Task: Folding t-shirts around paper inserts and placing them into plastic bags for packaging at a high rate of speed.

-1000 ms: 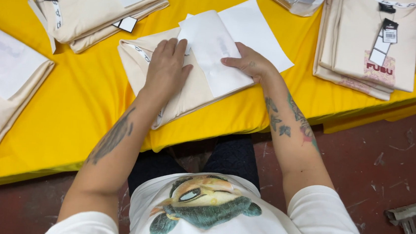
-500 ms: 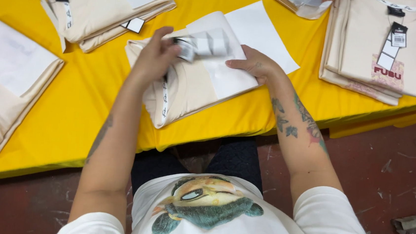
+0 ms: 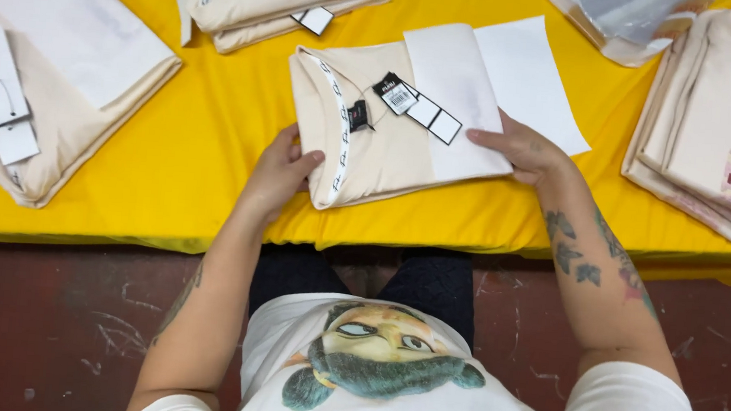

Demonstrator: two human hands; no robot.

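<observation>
Folded shirt point(image 3: 372, 128) between left hand point(image 3: 279, 171); right hand point(image 3: 522, 150)

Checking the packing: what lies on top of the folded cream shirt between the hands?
On the folded cream shirt lie hang tags and a white paper sheet. The fabric beneath the sheet is hidden.

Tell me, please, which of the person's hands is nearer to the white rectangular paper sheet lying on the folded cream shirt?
The right hand presses on the white paper sheet; the left hand holds the folded cream shirt at its collar edge, apart from the sheet.
</observation>
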